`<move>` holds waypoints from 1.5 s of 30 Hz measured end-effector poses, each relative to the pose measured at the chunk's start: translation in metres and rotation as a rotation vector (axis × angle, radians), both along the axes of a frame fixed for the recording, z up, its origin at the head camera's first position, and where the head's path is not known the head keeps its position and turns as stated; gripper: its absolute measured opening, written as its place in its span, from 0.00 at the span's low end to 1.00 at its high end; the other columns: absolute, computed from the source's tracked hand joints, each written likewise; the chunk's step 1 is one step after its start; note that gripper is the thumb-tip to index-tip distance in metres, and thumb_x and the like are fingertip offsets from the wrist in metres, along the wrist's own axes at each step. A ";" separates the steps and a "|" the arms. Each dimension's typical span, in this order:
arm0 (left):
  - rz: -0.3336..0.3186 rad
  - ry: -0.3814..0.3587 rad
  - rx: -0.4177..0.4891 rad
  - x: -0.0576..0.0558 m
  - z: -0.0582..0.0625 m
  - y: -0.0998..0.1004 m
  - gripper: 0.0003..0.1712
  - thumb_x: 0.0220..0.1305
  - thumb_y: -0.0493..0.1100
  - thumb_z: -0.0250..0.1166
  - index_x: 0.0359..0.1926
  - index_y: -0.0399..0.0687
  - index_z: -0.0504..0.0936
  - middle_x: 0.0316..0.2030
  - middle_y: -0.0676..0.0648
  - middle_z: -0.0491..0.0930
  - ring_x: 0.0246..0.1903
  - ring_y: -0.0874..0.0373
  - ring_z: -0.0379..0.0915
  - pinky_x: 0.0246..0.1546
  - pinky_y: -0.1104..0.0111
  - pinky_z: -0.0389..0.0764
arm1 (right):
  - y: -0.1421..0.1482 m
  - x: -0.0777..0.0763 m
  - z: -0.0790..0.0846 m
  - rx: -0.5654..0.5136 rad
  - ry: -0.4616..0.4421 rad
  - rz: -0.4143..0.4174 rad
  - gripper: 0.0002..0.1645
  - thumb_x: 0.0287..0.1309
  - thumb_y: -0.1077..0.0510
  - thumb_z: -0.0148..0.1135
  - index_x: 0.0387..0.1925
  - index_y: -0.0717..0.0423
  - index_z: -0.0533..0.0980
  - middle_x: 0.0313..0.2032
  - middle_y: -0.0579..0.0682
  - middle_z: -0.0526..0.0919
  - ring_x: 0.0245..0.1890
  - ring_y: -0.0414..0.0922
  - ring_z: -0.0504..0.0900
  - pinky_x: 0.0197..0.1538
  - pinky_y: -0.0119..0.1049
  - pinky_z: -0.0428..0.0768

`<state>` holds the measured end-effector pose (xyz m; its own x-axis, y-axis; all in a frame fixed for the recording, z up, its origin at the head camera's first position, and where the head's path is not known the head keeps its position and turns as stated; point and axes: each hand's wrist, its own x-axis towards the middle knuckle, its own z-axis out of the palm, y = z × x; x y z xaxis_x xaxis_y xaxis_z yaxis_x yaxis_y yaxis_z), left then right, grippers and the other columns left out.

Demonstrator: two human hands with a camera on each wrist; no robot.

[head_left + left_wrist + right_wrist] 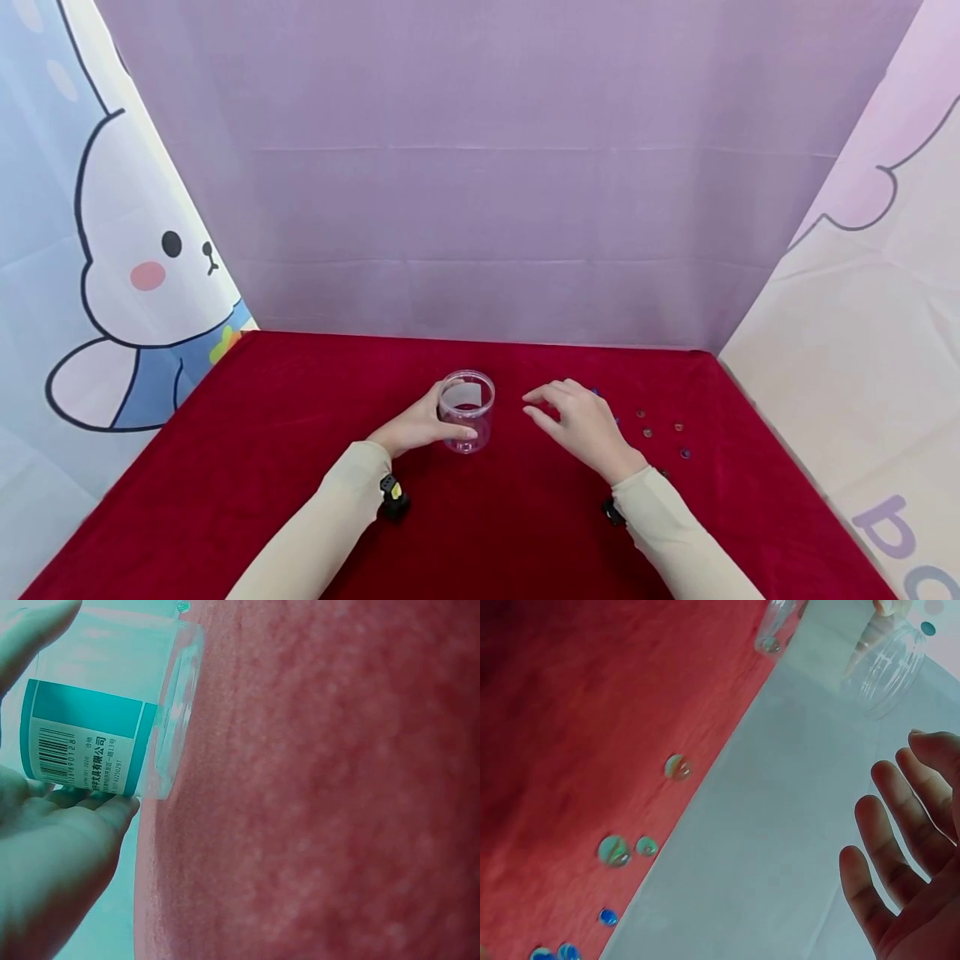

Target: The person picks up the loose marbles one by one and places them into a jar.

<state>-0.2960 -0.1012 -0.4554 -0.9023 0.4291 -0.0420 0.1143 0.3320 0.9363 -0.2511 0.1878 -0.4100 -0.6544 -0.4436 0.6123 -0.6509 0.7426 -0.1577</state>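
My left hand holds a clear plastic jar round its side, thumb across the near wall. The jar stands upright with its mouth open. A label with a barcode shows on its wall in the left wrist view. To the right of the jar, my right hand hovers with fingers loosely bent, apart from it and with nothing in them. Glass marbles lie right of that hand. In the right wrist view they include a brown marble and a blue marble. One greenish marble shows at the jar's bottom.
A red cloth covers the table. Behind it hangs a lilac curtain. Printed sheets stand at both sides, the left sheet with a cartoon animal. Black wrist cameras sit on the sleeves.
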 end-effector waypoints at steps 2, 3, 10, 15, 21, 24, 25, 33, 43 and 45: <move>-0.004 0.000 -0.002 0.000 0.000 -0.001 0.58 0.52 0.52 0.79 0.76 0.51 0.54 0.65 0.45 0.67 0.64 0.50 0.63 0.63 0.48 0.69 | 0.004 0.001 -0.001 0.001 0.005 -0.002 0.13 0.55 0.54 0.76 0.43 0.46 0.85 0.40 0.39 0.86 0.38 0.39 0.80 0.35 0.35 0.82; -0.005 0.000 -0.003 0.000 0.000 -0.001 0.57 0.52 0.52 0.80 0.75 0.51 0.54 0.65 0.46 0.67 0.64 0.50 0.63 0.62 0.49 0.69 | 0.005 0.001 -0.001 0.003 0.008 -0.003 0.13 0.55 0.54 0.76 0.43 0.46 0.85 0.40 0.39 0.86 0.38 0.39 0.81 0.35 0.35 0.82; -0.005 0.003 0.001 0.000 0.000 -0.002 0.56 0.53 0.51 0.79 0.75 0.51 0.54 0.65 0.46 0.68 0.64 0.50 0.63 0.62 0.48 0.70 | 0.019 0.005 -0.001 0.015 0.015 -0.023 0.13 0.54 0.53 0.77 0.42 0.46 0.86 0.40 0.39 0.86 0.38 0.39 0.80 0.36 0.36 0.82; -0.006 0.005 -0.001 0.000 -0.001 -0.002 0.57 0.54 0.51 0.79 0.76 0.51 0.53 0.66 0.44 0.67 0.64 0.50 0.63 0.62 0.48 0.70 | 0.029 0.011 -0.002 0.041 -0.006 -0.049 0.12 0.55 0.52 0.76 0.42 0.44 0.85 0.40 0.39 0.85 0.39 0.39 0.80 0.36 0.34 0.82; 0.000 0.009 -0.013 0.000 -0.001 -0.001 0.57 0.53 0.51 0.79 0.76 0.50 0.54 0.66 0.44 0.67 0.65 0.50 0.62 0.63 0.47 0.69 | 0.044 0.018 -0.003 0.058 0.004 -0.069 0.13 0.53 0.53 0.77 0.41 0.46 0.86 0.40 0.40 0.86 0.39 0.41 0.81 0.35 0.37 0.83; 0.003 0.012 -0.019 0.000 -0.001 -0.001 0.58 0.53 0.52 0.79 0.76 0.50 0.53 0.66 0.45 0.67 0.65 0.49 0.62 0.62 0.47 0.69 | 0.051 0.020 -0.003 0.059 0.009 -0.081 0.13 0.52 0.54 0.78 0.40 0.46 0.86 0.38 0.40 0.86 0.36 0.40 0.80 0.33 0.37 0.82; 0.003 0.012 -0.017 0.000 -0.001 -0.001 0.58 0.53 0.52 0.79 0.76 0.50 0.53 0.66 0.45 0.67 0.65 0.49 0.62 0.62 0.47 0.69 | 0.054 0.021 -0.003 0.059 0.009 -0.085 0.13 0.52 0.55 0.78 0.40 0.46 0.86 0.37 0.40 0.86 0.36 0.40 0.80 0.33 0.36 0.82; 0.006 0.001 -0.016 0.002 0.002 -0.001 0.57 0.52 0.52 0.79 0.75 0.51 0.54 0.65 0.46 0.68 0.64 0.50 0.62 0.62 0.48 0.69 | 0.072 0.025 -0.006 0.076 -0.009 -0.129 0.12 0.52 0.55 0.77 0.39 0.47 0.85 0.37 0.40 0.85 0.34 0.40 0.78 0.30 0.34 0.80; -0.003 0.006 -0.011 0.002 0.002 -0.001 0.57 0.53 0.51 0.79 0.75 0.50 0.54 0.65 0.46 0.67 0.64 0.50 0.62 0.62 0.48 0.70 | 0.090 0.032 -0.010 0.100 -0.060 -0.182 0.11 0.53 0.55 0.76 0.40 0.47 0.85 0.38 0.40 0.85 0.34 0.40 0.78 0.31 0.35 0.80; -0.002 0.004 -0.013 0.002 0.002 -0.001 0.57 0.53 0.51 0.79 0.75 0.50 0.54 0.65 0.46 0.67 0.64 0.50 0.62 0.62 0.48 0.70 | 0.092 0.034 -0.011 0.103 -0.071 -0.189 0.11 0.53 0.55 0.76 0.40 0.47 0.85 0.38 0.40 0.85 0.34 0.40 0.78 0.30 0.35 0.79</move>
